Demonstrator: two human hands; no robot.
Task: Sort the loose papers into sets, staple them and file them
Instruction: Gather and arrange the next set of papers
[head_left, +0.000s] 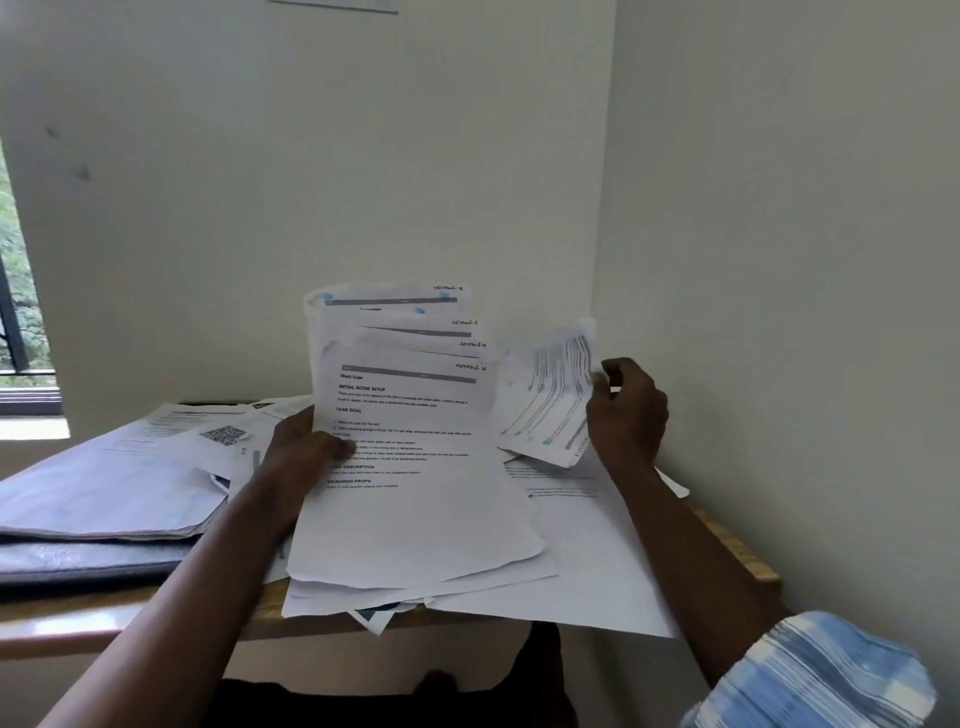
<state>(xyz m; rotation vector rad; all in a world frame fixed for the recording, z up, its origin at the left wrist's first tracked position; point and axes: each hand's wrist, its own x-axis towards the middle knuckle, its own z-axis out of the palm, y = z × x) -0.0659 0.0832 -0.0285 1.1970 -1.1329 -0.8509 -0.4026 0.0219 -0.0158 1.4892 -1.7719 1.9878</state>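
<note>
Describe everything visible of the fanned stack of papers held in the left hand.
The fanned stack is several white printed sheets, slightly curled, held tilted upright. They are staggered so each top right corner shows a handwritten section label. The front sheet is headed Wash Cups. The left hand grips its left edge, thumb on the front. Its lower edges seem to rest on loose papers. The right hand holds a separate sheet beside it.

Two hands are working: the left hand is holding one fan of sheets with four labelled top edges showing, and the right hand is pinching a single sheet. One dark folder is lying on the one table, carrying one stack of paper. The loose sheets are overlapping too much to count.
</note>
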